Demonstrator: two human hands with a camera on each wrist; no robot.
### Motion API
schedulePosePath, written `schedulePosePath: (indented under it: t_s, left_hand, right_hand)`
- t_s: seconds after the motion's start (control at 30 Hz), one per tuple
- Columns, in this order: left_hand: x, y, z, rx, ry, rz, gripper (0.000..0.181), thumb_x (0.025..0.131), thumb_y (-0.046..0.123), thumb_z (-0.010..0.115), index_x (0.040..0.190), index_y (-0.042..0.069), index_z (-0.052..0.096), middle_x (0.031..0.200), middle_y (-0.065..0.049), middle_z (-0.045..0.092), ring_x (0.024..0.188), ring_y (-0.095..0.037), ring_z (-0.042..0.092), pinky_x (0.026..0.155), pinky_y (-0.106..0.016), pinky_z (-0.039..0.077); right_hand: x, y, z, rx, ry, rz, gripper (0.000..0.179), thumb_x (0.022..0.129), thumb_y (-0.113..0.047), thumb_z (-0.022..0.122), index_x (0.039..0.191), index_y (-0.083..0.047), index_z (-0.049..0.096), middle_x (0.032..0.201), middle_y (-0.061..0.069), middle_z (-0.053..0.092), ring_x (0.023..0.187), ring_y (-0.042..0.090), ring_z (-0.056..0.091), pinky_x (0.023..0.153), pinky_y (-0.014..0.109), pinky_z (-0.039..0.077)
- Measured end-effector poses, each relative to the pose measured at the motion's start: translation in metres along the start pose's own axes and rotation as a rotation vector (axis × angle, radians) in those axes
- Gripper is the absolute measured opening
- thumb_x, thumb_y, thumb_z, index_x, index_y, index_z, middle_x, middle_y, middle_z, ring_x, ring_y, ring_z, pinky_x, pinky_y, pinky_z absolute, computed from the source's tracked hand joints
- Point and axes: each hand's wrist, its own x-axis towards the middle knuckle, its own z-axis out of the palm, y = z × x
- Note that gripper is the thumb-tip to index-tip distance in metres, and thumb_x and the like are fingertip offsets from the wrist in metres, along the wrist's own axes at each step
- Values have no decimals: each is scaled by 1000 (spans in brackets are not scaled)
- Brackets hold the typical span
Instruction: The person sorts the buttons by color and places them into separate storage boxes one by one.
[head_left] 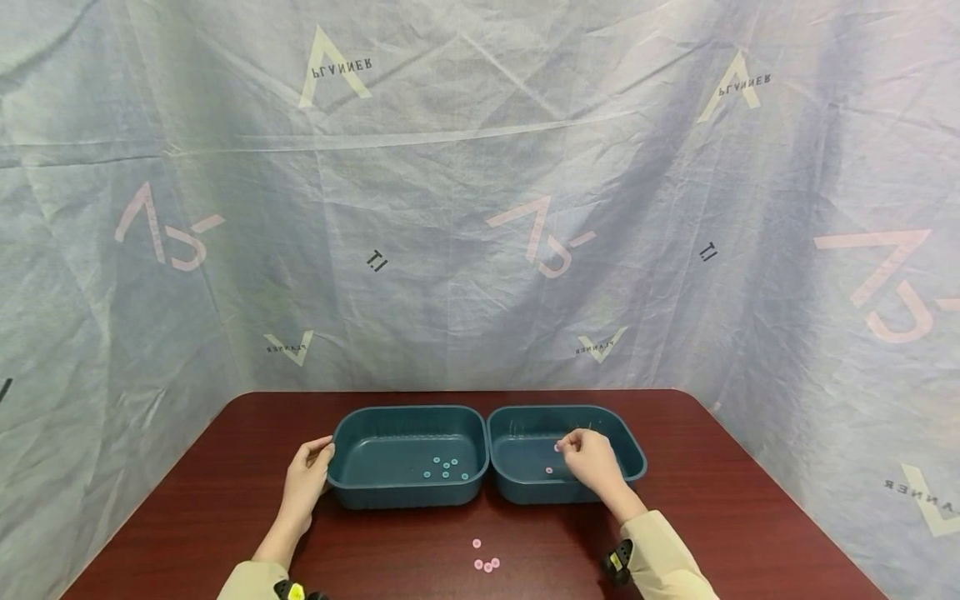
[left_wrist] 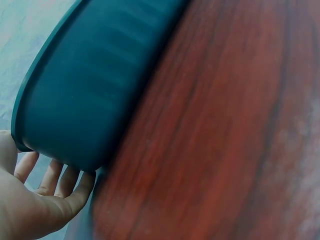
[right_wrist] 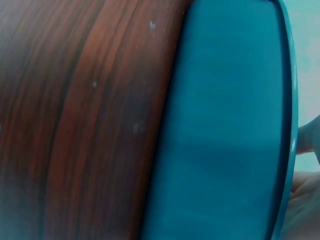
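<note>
My right hand (head_left: 592, 460) is over the right teal bin (head_left: 540, 492), pinching a small pink button (head_left: 558, 447) between thumb and fingertips. Another pink button (head_left: 549, 470) lies on that bin's floor. At the outer left end of the left teal bin (head_left: 405, 497), my left hand (head_left: 303, 483) touches the end wall with its fingers spread. Several teal buttons (head_left: 446, 466) are scattered inside this bin, toward its right side. In the right wrist view, the bin's wall (right_wrist: 225, 120) hides most of the right hand (right_wrist: 302, 200), including its fingertips.
Several pink buttons (head_left: 488, 567) lie loose on the dark red wooden table (head_left: 390, 554), in front of the bins. Both bins stand side by side near the table's back. A grey printed cloth (head_left: 450, 250) hangs behind and around the table.
</note>
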Motion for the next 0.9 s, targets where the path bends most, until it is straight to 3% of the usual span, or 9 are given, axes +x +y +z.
schedulePosePath:
  t_s: [0.4, 0.9]
  left_hand:
    - [-1, 0, -1, 9, -16, -3, 53, 100, 41, 38, 140, 7, 35, 136, -18, 41, 93, 2, 53, 72, -17, 47]
    - [-1, 2, 0, 3, -6, -3, 51, 100, 39, 39, 139, 6, 36, 135, -18, 42, 88, 6, 52, 72, -17, 47]
  right_hand:
    - [1, 4, -10, -31, -12, 45, 16, 86, -4, 54, 78, -1, 68, 88, 9, 71, 47, 13, 37, 45, 26, 30]
    - [3, 9, -14, -43, -13, 88, 24, 84, -5, 56, 60, -6, 58, 90, 10, 71, 49, 13, 37, 45, 25, 29]
